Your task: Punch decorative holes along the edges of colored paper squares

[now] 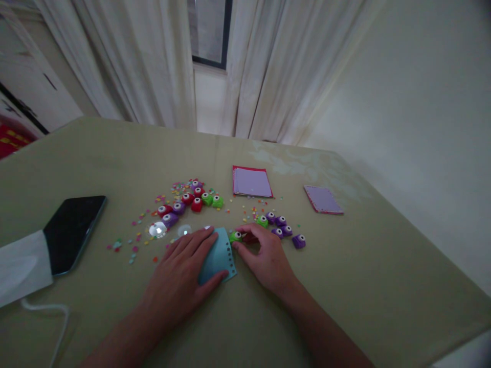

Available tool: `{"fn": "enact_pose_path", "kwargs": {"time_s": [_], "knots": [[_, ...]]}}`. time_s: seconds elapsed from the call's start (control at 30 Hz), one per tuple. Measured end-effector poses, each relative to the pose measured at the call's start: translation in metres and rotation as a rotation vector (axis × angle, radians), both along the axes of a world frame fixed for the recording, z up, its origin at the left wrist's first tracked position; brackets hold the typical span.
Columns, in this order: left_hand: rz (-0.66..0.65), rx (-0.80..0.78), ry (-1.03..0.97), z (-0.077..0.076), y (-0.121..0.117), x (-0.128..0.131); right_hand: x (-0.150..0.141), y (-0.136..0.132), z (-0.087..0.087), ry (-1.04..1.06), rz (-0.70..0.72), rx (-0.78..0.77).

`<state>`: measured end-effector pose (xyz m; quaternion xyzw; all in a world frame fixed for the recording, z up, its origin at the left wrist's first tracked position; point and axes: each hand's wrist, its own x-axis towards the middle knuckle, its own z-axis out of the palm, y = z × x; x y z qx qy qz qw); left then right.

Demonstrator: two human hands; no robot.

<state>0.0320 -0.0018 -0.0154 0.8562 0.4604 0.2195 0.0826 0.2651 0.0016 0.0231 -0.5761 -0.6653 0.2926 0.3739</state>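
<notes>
So the left hand [180,268] is laid out flat over a light blue sheet [217,258] on the table [364,286], fingers spread, not gripping anything. The sheet has a row of little cutouts down its right edge. The right hand [270,258] has a green one-eyed piece [235,236] pinched between thumb and fingers, right at the sheet's upper right corner — can't really tell if it's hooked over the paper or just beside it. A bunch of purple pieces [298,241] plus one green sits just past the right hand. Paper confetti [135,249] is scattered all around, and a black phone [74,232] lies well off to the left.
</notes>
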Motion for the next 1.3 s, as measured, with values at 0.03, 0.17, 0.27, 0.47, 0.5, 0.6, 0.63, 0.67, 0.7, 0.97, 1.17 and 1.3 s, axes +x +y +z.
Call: {"fn": "enact_pose_path", "kwargs": {"time_s": [0.03, 0.17, 0.27, 0.47, 0.5, 0.6, 0.63, 0.67, 0.7, 0.97, 1.17, 1.3], "knots": [[-0.001, -0.001, 0.001, 0.0003, -0.0002, -0.0001, 0.0009, 0.0005, -0.0004, 0.0, -0.011, -0.001], [0.0, -0.012, 0.002, 0.0014, -0.0011, -0.0007, 0.0027, 0.0018, -0.0008, 0.005, -0.02, -0.002], [-0.003, -0.012, -0.002, 0.0013, -0.0013, -0.0007, 0.0011, 0.0013, -0.0001, -0.006, 0.001, 0.009], [-0.006, -0.006, 0.007, 0.0009, -0.0009, 0.0003, -0.0018, -0.001, 0.0008, 0.03, 0.035, 0.001], [-0.005, -0.006, 0.009, 0.0009, -0.0009, 0.0003, -0.0016, -0.0012, 0.0009, 0.028, 0.046, 0.002], [-0.002, -0.007, 0.014, 0.0003, -0.0011, -0.0001, -0.0004, -0.0014, 0.0018, -0.009, 0.099, 0.011], [-0.003, -0.005, 0.013, 0.0, -0.0012, -0.0003, 0.0, -0.0014, 0.0022, -0.026, 0.117, 0.016], [-0.004, -0.001, 0.011, -0.0003, -0.0015, -0.0005, 0.0004, -0.0014, 0.0024, -0.042, 0.132, 0.019], [-0.008, 0.004, 0.009, -0.0004, -0.0017, -0.0008, 0.0007, -0.0014, 0.0025, -0.055, 0.145, 0.023], [-0.112, 0.053, 0.051, 0.0021, -0.0023, -0.0018, 0.0024, 0.0011, -0.0023, -0.059, 0.178, 0.028], [-0.114, 0.041, 0.038, 0.0011, -0.0016, -0.0017, 0.0054, 0.0028, -0.0025, -0.021, 0.211, 0.025], [-0.114, 0.052, 0.058, 0.0009, -0.001, -0.001, 0.0069, 0.003, -0.0016, -0.019, 0.212, 0.007]]}}
